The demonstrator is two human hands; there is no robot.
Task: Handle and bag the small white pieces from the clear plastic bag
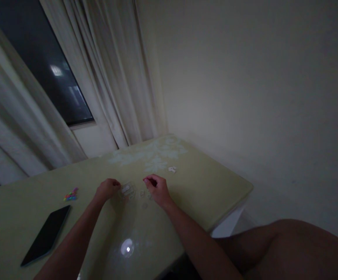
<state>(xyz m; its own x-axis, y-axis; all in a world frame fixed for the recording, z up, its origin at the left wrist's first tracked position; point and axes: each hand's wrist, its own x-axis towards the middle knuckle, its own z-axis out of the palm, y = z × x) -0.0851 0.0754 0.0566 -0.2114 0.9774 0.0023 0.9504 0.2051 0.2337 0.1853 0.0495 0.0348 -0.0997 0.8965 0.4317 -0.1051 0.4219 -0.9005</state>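
Note:
Both of my hands rest on a pale green glass-topped table in dim light. My left hand is curled, fingers closed, touching the left edge of a small clear plastic packet or box. My right hand is curled too, with fingertips pinched together just right of that clear item; what they pinch is too small to make out. A few tiny pale pieces lie on the table between the two hands.
A black phone lies face up at the left near the front edge. Small coloured pieces sit left of my left hand. A small white object lies further back. Curtains and a dark window stand behind; the table's right corner is close.

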